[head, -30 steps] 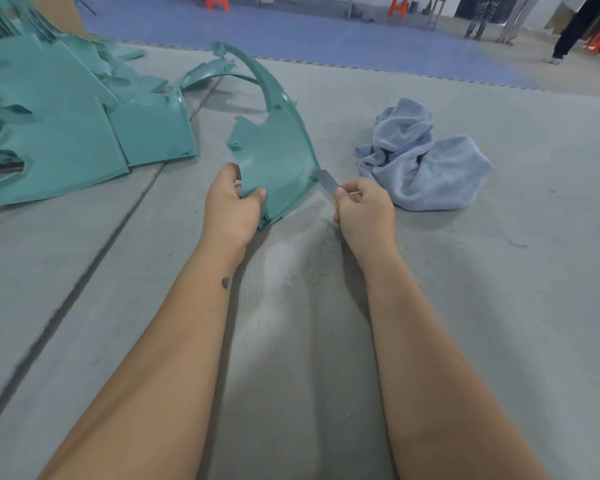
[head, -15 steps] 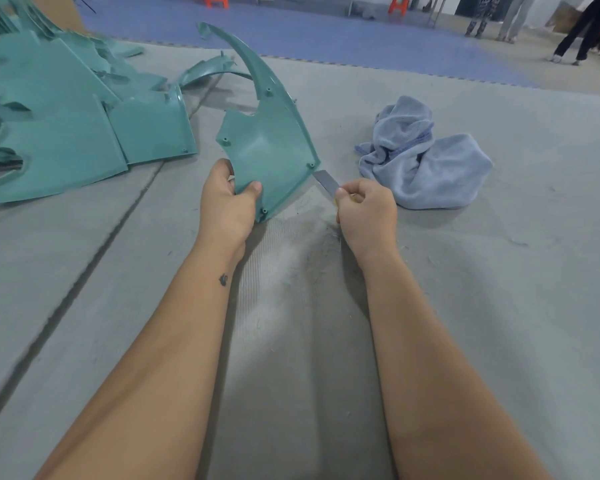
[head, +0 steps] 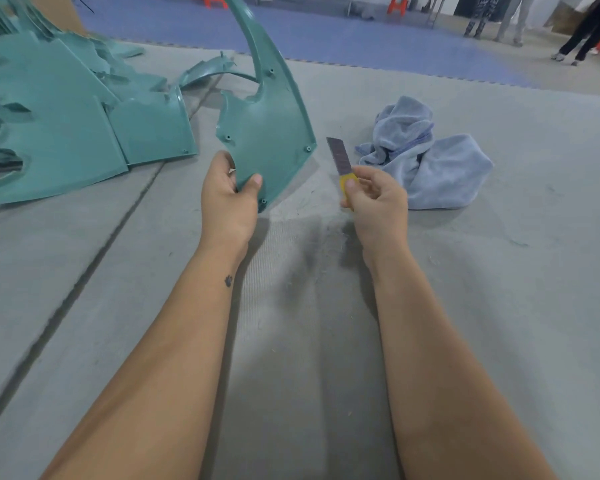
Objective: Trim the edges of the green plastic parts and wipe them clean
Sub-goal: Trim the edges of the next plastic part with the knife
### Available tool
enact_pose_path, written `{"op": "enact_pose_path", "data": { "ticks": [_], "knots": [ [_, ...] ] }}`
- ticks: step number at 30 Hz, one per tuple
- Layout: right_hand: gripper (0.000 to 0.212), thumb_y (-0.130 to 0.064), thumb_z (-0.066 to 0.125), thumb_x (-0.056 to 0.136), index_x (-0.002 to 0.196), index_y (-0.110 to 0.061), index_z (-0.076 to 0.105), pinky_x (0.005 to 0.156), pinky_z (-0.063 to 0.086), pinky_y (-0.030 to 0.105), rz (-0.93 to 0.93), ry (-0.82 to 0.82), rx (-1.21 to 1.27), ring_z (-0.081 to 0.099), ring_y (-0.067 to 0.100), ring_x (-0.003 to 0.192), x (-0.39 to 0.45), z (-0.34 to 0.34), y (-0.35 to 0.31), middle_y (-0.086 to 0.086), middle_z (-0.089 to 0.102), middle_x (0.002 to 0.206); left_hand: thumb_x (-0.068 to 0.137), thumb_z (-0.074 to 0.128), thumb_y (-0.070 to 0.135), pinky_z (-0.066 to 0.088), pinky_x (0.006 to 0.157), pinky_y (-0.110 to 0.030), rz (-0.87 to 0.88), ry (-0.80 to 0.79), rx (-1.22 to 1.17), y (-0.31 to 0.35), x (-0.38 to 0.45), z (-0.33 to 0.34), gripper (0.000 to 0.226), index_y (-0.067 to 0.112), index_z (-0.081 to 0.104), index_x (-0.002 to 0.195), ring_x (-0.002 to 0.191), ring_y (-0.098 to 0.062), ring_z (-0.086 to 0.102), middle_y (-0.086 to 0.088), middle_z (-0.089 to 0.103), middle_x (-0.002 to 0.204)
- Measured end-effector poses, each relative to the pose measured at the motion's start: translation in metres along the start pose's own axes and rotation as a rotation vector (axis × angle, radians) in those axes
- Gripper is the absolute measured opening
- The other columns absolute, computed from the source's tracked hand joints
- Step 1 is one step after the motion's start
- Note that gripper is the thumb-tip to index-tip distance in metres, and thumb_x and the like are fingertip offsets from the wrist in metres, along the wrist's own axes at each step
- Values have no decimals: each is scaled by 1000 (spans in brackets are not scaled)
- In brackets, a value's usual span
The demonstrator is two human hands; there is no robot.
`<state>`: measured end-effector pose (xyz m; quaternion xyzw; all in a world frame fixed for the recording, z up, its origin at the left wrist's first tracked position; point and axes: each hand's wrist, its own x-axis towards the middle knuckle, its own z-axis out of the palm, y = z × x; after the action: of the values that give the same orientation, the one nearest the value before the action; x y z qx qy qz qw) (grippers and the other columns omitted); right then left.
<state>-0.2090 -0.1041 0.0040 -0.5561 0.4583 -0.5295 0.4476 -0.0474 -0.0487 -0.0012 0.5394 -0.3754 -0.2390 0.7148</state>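
Trimming looks to be mid-way, judged from the head view, the only one there is; the left hand (head: 230, 199) has its grip clenched on the lower corner of a green plastic part (head: 267, 133), thumb on the face, holding it tilted upright above the grey mat (head: 499, 306); the right hand (head: 378, 202) pinches the yellow handle of a utility knife (head: 340, 157), blade extended and pointing up, just beside the part's right edge but not touching it. Fine shavings (head: 326, 237) lie on the mat below the hands, which suggests some edge is already cut; how much of this part's edge is left I cannot tell. A pile of green parts (head: 66, 126) lies to the left; whether those are trimmed is unclear. The blue-grey cloth (head: 430, 168) sits crumpled to the right, near the knife hand and untouched, so wiping of this part seems still to come.
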Motion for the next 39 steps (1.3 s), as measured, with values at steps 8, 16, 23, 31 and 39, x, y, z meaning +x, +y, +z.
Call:
{"op": "enact_pose_path", "data": {
  "ticks": [8,16,23,31,39],
  "knots": [
    [14,-12,59,95,89,-25,64,51,43,14,-11,-52,-115,54,-3,50,-2,2,4,-2,63,63,88,48,-12,50,95,-24,35,-56,-3,-1,-2,3,45,30,55,99,105,-5,65,11,68,106],
    [11,-10,59,94,98,-12,69,54,37,6,-17,-51,-160,50,-5,51,0,3,7,-2,58,62,88,46,-17,49,88,-22,-5,-55,-96,1,0,2,46,26,54,100,97,-3,66,18,70,95],
    [25,-11,61,91,78,-32,65,62,41,24,-46,-149,-247,50,11,61,-2,5,9,0,56,63,89,44,-18,51,96,-37,-33,-30,-145,2,0,2,46,26,54,102,99,-10,67,8,69,101],
    [24,-10,60,92,79,-29,65,56,41,14,-47,-104,-171,50,2,54,-3,4,7,-3,56,60,90,46,-16,49,101,-38,-68,-36,-154,4,-1,4,46,26,54,106,105,-11,66,8,68,107],
    [29,-12,62,90,72,-35,63,67,44,30,-91,-286,-358,52,12,63,-5,10,11,-5,59,64,91,44,-17,45,102,-53,-156,29,-295,5,2,3,40,18,53,108,102,-21,63,-1,66,104]
  ]
}}
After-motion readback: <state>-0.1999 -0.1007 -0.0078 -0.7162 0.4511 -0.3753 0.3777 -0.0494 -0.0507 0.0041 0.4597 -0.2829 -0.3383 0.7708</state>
